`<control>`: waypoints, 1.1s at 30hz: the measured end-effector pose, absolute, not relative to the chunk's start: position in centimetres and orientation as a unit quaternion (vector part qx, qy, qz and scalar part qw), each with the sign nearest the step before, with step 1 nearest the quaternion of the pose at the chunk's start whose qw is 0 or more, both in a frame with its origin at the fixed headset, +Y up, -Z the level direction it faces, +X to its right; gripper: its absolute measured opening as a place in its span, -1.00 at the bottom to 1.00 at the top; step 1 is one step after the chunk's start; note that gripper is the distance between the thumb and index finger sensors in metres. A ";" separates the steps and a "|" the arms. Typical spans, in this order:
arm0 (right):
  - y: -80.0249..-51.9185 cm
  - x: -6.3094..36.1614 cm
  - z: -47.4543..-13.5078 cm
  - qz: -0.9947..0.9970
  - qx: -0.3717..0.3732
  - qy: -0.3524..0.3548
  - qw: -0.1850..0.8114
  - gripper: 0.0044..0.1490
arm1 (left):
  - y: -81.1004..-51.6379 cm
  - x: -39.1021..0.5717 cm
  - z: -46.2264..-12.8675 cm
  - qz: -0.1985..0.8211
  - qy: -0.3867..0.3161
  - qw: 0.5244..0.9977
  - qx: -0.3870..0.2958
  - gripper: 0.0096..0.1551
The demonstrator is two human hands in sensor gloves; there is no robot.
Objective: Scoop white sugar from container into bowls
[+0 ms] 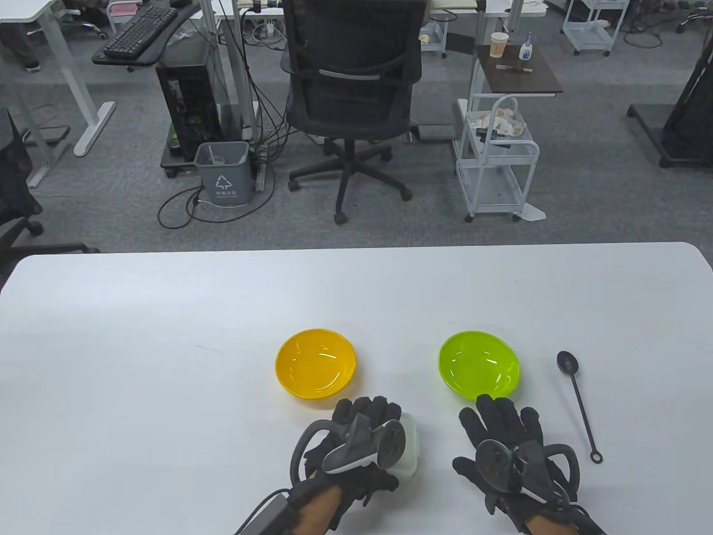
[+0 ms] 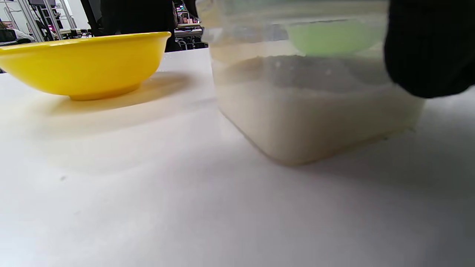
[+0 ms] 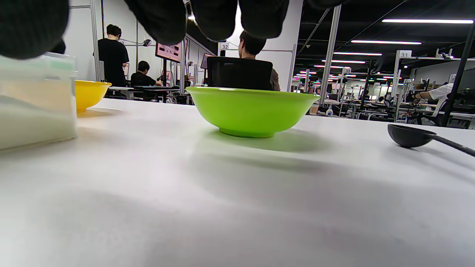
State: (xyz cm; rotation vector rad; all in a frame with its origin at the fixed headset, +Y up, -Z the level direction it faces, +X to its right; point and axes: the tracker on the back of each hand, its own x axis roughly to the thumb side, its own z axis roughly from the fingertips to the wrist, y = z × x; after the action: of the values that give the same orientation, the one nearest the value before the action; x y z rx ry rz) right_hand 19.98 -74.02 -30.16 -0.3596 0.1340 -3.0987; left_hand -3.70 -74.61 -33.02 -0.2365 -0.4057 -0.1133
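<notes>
One grey bin (image 1: 223,173) with recycling symbol, unlabelled sugar container (image 2: 311,92)

I see bright, even overhead light; glare glints inside the yellow bowl (image 1: 316,363), and my left wrist view is blurred up close.

Yellow bowl (image 1: 316,363) and green bowl (image 1: 479,365): glossy translucent plastic, strong highlights. Container (image 2: 311,85): frosted semi-clear plastic, pale fine-grained sugar (image 2: 297,122) visible through the wall. Spoon (image 1: 578,401): black plastic by the look, slight sheen. Worktop (image 1: 167,334): smooth matt white. Gloves on left hand (image 1: 351,446) and right hand (image 1: 509,451): black knit cloth, matt.
</notes>
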 end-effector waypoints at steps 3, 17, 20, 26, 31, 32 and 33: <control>-74.0 19.9 -30.1 -0.992 -0.115 0.042 0.012 0.03 | -74.6 -3.7 -33.0 -0.054 -0.199 0.971 -0.117 0.43; -73.7 19.8 -30.0 -0.992 -0.114 0.044 -0.005 0.03 | -73.5 -4.9 -33.2 0.039 -0.196 0.968 -0.152 0.40; -73.3 19.6 -30.1 -0.993 -0.110 0.046 -0.021 0.03 | -72.1 -6.4 -33.5 0.093 -0.193 0.966 -0.142 0.38; -72.1 18.4 -30.5 -0.988 -0.098 0.025 -0.120 -0.02 | -71.6 -10.2 -34.1 0.168 -0.138 0.966 -0.138 0.29; -72.8 16.7 -31.9 -0.970 -0.060 -0.084 -0.222 -0.06 | -73.3 -11.7 -34.1 0.216 -0.095 0.964 -0.122 0.11; -73.3 16.3 -32.3 -0.960 -0.047 -0.112 -0.254 -0.08 | -74.0 -11.7 -34.1 0.227 -0.082 0.961 -0.134 0.08; -73.9 15.9 -32.7 -0.949 -0.025 -0.131 -0.285 -0.10 | -74.5 -11.7 -34.2 0.235 -0.074 0.958 -0.149 0.05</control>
State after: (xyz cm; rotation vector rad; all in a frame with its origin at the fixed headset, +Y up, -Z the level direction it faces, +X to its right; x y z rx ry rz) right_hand 15.88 -73.87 -32.71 -0.0988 -0.5093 -3.6826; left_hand -11.70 -74.52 -34.16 -0.3019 -0.1505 0.4774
